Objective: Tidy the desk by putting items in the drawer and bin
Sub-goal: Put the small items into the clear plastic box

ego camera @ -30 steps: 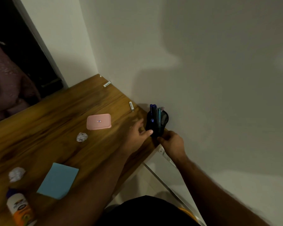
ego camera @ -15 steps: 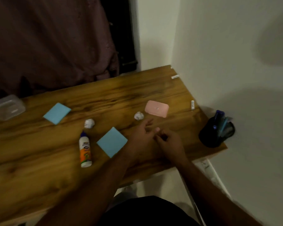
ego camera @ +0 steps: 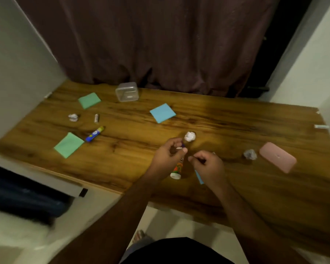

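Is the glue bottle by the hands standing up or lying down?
Lying down. The glue bottle lies flat on the desk, its white end toward the person, partly hidden by the left hand.

A dark brownish-purple curtain (ego camera: 160, 44) hung in heavy folds behind the wooden desk (ego camera: 227, 119), reaching down to its far edge. On the left a pale wall (ego camera: 13, 69) ran in at an angle and met the desk's left end; on the right another pale wall (ego camera: 312, 63) stood beside a black gap next to the curtain. The desktop had a warm, streaky brown grain and caught a soft patch of light near its middle. Beneath the near edge the floor (ego camera: 189, 227) looked light and plain. Low on the left, a dark opening (ego camera: 23, 195) showed under a white panel, too blurred to make out. The room was dim overall.
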`<control>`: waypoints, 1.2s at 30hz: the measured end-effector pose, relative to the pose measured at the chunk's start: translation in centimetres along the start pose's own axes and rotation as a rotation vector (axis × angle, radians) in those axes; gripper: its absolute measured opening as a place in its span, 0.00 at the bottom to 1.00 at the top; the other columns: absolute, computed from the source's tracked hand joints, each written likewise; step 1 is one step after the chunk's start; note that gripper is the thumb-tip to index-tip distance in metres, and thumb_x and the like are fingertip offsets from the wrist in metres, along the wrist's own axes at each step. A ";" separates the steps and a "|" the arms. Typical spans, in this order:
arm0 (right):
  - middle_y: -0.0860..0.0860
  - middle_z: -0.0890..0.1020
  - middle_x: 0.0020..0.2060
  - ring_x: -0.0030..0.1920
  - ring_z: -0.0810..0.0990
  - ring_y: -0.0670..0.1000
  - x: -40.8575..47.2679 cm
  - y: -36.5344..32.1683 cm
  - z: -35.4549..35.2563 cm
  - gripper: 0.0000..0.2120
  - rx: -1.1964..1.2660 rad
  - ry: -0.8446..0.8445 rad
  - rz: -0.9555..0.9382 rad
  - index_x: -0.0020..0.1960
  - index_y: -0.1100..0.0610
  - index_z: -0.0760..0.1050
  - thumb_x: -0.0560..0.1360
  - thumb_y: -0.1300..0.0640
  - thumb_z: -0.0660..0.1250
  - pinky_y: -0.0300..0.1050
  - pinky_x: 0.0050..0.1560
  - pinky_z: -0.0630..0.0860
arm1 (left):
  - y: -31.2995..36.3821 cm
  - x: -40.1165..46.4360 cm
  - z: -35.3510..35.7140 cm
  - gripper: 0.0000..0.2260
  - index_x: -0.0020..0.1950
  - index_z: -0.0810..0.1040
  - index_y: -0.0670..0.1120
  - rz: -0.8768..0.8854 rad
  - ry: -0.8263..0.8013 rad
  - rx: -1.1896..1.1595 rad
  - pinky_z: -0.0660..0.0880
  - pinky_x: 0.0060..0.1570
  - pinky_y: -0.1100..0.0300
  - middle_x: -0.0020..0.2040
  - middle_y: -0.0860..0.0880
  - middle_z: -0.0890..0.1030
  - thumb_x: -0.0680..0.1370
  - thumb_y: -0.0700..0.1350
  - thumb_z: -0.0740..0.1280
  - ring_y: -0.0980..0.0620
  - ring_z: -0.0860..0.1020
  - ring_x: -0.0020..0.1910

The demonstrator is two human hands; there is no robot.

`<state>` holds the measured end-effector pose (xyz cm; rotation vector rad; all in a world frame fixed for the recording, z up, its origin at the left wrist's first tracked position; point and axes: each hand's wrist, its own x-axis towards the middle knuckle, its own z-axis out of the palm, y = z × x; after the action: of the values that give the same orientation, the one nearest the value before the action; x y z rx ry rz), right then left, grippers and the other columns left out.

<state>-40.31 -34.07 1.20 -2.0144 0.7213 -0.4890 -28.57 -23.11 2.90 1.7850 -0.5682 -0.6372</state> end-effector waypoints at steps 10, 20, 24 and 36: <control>0.41 0.79 0.34 0.37 0.77 0.38 2.5 -7.3 11.3 0.04 -0.019 -0.106 -0.035 0.42 0.52 0.79 0.73 0.54 0.72 0.29 0.36 0.68 | -4.3 0.6 -13.9 0.16 0.61 0.75 0.53 -0.053 0.124 0.012 0.75 0.48 0.57 0.56 0.51 0.79 0.75 0.47 0.72 0.52 0.79 0.54; 0.44 0.79 0.45 0.47 0.76 0.41 5.4 -12.5 19.3 0.08 -0.077 -0.134 0.046 0.52 0.52 0.78 0.76 0.50 0.69 0.33 0.43 0.70 | -6.9 3.9 -24.2 0.20 0.67 0.73 0.50 -0.072 0.099 0.077 0.74 0.61 0.57 0.58 0.53 0.78 0.76 0.49 0.70 0.56 0.76 0.58; 0.45 0.80 0.45 0.46 0.77 0.42 7.4 -13.3 20.6 0.07 -0.094 -0.147 0.054 0.52 0.52 0.77 0.76 0.50 0.69 0.36 0.43 0.73 | -7.5 6.0 -25.8 0.20 0.68 0.73 0.51 -0.090 0.110 0.078 0.75 0.60 0.57 0.60 0.53 0.78 0.76 0.51 0.70 0.55 0.76 0.59; 0.44 0.79 0.48 0.50 0.76 0.44 16.8 -13.9 23.3 0.11 -0.085 -0.168 0.006 0.56 0.53 0.77 0.76 0.51 0.69 0.33 0.43 0.71 | -5.4 14.4 -28.6 0.22 0.71 0.69 0.51 -0.093 0.185 0.204 0.76 0.58 0.54 0.63 0.53 0.75 0.78 0.49 0.68 0.54 0.74 0.60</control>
<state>-9.82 -24.75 2.40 -2.1031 0.6544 -0.2850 1.56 -11.07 2.90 2.0465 -0.4379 -0.4828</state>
